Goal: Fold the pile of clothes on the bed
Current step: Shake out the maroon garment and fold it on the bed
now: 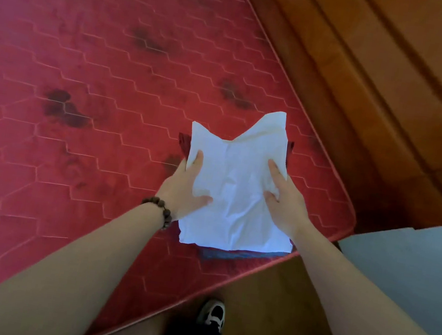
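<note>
A red quilted mattress (91, 67) with a stitched hexagon pattern and dark mottled blotches fills most of the view, its rounded corner lying at the lower right. Along its right edge a reddish-brown wooden panel (385, 77) with long moulded grooves is seen, running diagonally. A flat grey surface (413, 270) is set at the right edge of the view. Below the mattress edge a brown wooden floor (272, 312) is shown. Everything is lit softly and evenly.
</note>
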